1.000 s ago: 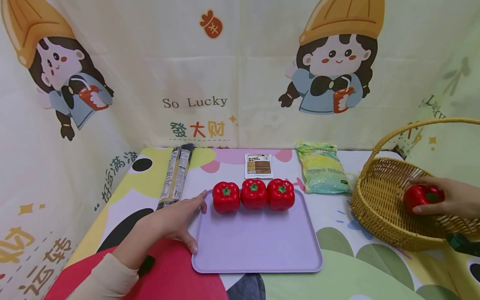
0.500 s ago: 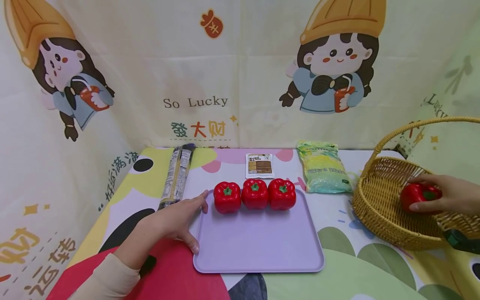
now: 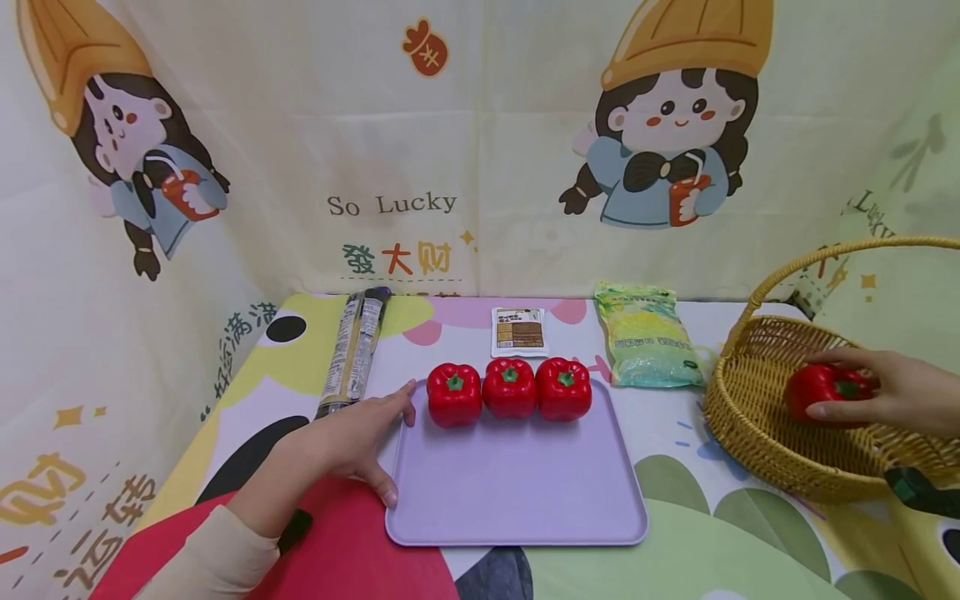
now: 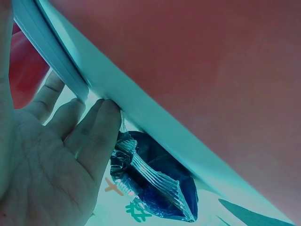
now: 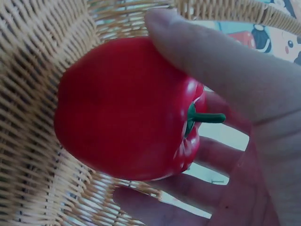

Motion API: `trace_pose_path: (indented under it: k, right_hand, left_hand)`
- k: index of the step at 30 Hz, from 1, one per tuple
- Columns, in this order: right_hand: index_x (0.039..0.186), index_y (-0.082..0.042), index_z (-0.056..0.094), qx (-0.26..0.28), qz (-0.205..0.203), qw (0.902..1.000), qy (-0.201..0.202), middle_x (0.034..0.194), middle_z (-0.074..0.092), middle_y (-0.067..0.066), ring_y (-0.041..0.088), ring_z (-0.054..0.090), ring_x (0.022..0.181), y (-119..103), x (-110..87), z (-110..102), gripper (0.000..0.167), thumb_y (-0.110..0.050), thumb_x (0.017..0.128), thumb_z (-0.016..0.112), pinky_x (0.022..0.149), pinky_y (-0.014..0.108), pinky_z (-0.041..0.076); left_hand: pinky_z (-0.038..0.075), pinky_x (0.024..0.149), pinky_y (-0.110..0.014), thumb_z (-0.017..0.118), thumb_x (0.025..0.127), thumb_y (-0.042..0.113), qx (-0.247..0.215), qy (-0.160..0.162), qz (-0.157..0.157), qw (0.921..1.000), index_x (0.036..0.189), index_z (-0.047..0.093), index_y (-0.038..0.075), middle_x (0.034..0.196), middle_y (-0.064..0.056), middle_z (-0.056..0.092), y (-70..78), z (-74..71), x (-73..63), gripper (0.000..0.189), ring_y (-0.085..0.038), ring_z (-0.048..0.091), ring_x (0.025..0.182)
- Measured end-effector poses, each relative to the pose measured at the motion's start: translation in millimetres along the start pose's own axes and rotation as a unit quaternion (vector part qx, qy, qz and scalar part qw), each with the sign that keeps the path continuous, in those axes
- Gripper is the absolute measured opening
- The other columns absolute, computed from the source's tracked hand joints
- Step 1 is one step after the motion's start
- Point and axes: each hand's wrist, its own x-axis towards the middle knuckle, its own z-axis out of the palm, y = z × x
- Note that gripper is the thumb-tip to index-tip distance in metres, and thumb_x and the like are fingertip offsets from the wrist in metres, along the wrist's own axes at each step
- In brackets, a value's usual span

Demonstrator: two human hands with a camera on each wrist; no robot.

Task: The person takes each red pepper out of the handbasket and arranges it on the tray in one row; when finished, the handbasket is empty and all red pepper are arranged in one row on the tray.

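My right hand point(image 3: 903, 396) grips a red bell pepper point(image 3: 808, 393) within the wicker basket point(image 3: 757, 462). In the right wrist view, thumb and fingers span the pepper point(image 5: 122, 113), its green stem facing the palm. The left hand point(image 3: 348, 442) has thumb and fingers spread along the left edge of a lavender tray point(image 3: 517, 492), touching it. On the tray's far side stands a row of three red bell peppers: the left pepper point(image 3: 453, 398), the middle pepper point(image 3: 509, 390) and the right pepper point(image 3: 564, 390). The left wrist view shows the open palm point(image 4: 47, 155) beside the tray's edge.
Behind the tray lies a small flat packet point(image 3: 518, 332). A green and yellow bag point(image 3: 648, 337) lies between it and the basket. A long dark-ended packet point(image 3: 352, 350) lies left of the tray. The basket's handle point(image 3: 825, 250) arches high. A printed curtain point(image 3: 510, 167) closes the back.
The right hand has shifted slightly left inside the basket with the bell pepper in its grip. The left hand stays at the tray's edge, and the three peppers on the tray stay put.
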Motion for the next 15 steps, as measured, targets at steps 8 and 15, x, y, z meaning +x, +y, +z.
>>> trace_pose_path:
  k: [8, 15]
  right_hand:
    - [0.144, 0.007, 0.04, 0.013, -0.022, 0.9995, 0.02, 0.121, 0.058, 0.041, 0.05, 0.066, 0.092, -11, -4.3, 1, 0.077, -0.031, 0.091, 0.081, 0.062, 0.038, 0.056]
    - [0.141, 0.01, 0.03, 0.041, -0.022, 0.9976, 0.05, 0.12, 0.053, 0.042, 0.064, 0.058, 0.098, -25, -11.4, 0, 0.084, -0.023, 0.088, 0.085, 0.068, 0.06, 0.058]
  left_hand:
    - [0.052, 0.104, -0.046, 0.098, 0.049, 0.056, 0.002, -0.008, -0.003, 1.0, 0.138, 0.05, 0.027, 0.156, -0.004, 0.043, 0.1, -3.3, 1.2, 0.105, -0.02, 0.047, 0.133]
    - [0.052, 0.104, -0.046, 0.098, 0.05, 0.055, -0.004, -0.012, -0.005, 0.9999, 0.134, 0.052, 0.029, 0.16, -0.004, 0.039, 0.8, -2.0, 1.5, 0.1, -0.021, 0.046, 0.134]
